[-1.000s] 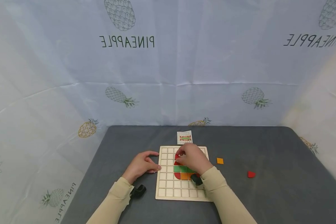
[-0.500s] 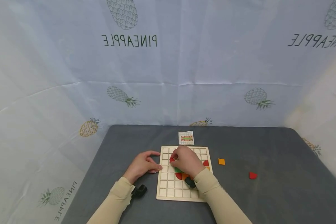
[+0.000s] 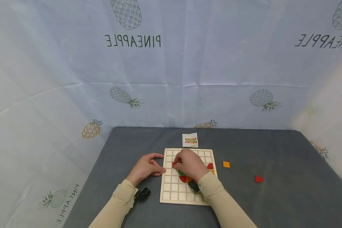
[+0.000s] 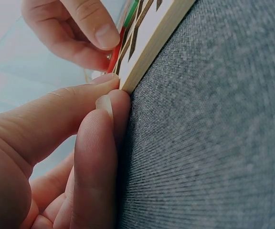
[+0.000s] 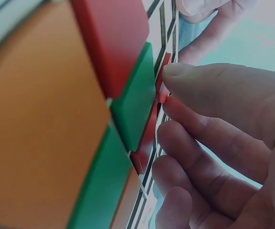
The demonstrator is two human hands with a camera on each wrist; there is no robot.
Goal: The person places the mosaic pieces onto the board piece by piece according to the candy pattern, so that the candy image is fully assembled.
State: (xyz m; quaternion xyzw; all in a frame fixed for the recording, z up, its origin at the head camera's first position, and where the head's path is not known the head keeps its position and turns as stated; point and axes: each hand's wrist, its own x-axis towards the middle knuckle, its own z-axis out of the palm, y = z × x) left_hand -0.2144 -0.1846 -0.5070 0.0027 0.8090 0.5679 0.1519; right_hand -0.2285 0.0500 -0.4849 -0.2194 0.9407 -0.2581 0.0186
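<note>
My left hand [image 3: 144, 168] pinches the left edge of a pale wooden grid board [image 3: 170, 193]; in the left wrist view the thumb [image 4: 99, 85] lies at its upper side. Over the board's upper middle, my right hand [image 3: 190, 164] pinches a small red tile [image 3: 174, 164] between thumb and forefinger, low over the cells left of the pattern. The right wrist view shows that tile [image 5: 160, 88] close to the board's surface. Green tiles [image 3: 181, 173], red tiles [image 3: 182, 179] and orange tiles [image 3: 189, 179] sit in the grid, partly hidden by my right hand and sleeve.
A small card [image 3: 190, 140] with a coloured grid pattern lies behind the board. An orange square tile [image 3: 226, 164] and a red tile [image 3: 258, 179] lie on the dark table [image 3: 276, 155] at the right. A pineapple-print cloth [image 3: 171, 63] hangs behind.
My right hand has moved left across the board with the red tile, then lowered it slightly. Patterned pieces at the right have come into sight. My left hand stays at the edge.
</note>
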